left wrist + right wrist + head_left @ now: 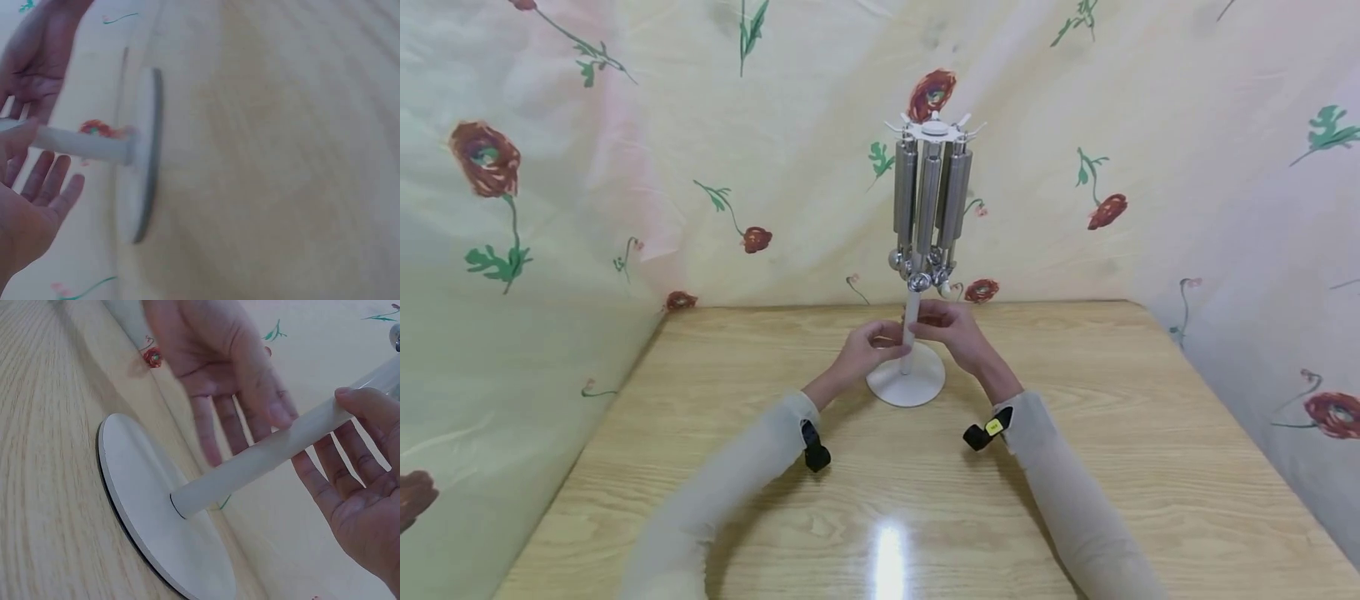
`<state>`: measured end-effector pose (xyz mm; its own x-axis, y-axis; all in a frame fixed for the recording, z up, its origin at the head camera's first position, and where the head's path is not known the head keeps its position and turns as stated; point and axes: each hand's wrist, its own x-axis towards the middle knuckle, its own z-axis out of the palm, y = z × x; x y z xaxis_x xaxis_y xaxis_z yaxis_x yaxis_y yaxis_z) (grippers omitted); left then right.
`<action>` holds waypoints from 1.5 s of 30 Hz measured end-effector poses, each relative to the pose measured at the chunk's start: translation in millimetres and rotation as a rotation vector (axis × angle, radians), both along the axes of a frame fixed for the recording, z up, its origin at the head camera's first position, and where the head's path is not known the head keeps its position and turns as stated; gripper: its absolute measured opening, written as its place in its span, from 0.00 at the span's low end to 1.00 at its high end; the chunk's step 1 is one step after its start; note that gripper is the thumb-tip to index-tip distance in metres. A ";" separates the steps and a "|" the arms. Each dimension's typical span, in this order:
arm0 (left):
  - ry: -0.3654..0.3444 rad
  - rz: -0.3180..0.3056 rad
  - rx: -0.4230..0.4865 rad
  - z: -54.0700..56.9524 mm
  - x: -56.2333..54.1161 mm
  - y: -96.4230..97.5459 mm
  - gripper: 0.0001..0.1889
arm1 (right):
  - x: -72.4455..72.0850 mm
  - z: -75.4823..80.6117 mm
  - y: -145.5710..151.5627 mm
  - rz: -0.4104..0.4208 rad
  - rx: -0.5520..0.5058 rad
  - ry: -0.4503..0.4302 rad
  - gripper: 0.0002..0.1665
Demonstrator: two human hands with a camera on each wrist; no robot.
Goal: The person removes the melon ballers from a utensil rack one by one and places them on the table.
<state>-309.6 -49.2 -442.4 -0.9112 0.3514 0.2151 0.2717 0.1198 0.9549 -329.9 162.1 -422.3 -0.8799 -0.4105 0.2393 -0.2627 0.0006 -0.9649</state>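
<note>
A white stand with a round base (pixel 904 392) is on the wooden table, its pole (pixel 912 305) leaning slightly in the head view. Grey metal cylinders (pixel 928 204) hang in a ring from its white hooked top (pixel 935 128), with shiny rounded ends (pixel 919 282) below. Low on the pole, my left hand (pixel 865 350) grips with the thumb in front and the fingers behind. My right hand (pixel 958 332) holds the pole a little higher from the other side; its thumb (pixel 369 403) lies along the pole in the right wrist view.
The wooden table (pixel 820 533) reaches back to a flower-printed cloth (pixel 805 150), which also hangs at both sides. Black bands with small devices (pixel 815 450) sit on both wrists over pale sleeves (pixel 730 483).
</note>
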 end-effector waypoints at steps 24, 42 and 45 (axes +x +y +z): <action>0.229 0.087 0.257 194.3 17.2 -18.2 0.20 | 1.8 1.7 0.9 -0.010 -0.026 -0.038 0.23; 0.282 0.140 0.216 203.1 16.0 -2.6 0.17 | -1.5 -6.7 -0.6 0.024 -0.008 -0.041 0.21; 0.287 0.153 0.215 203.0 15.6 -0.5 0.17 | -1.4 -9.3 -0.4 0.020 0.013 -0.057 0.20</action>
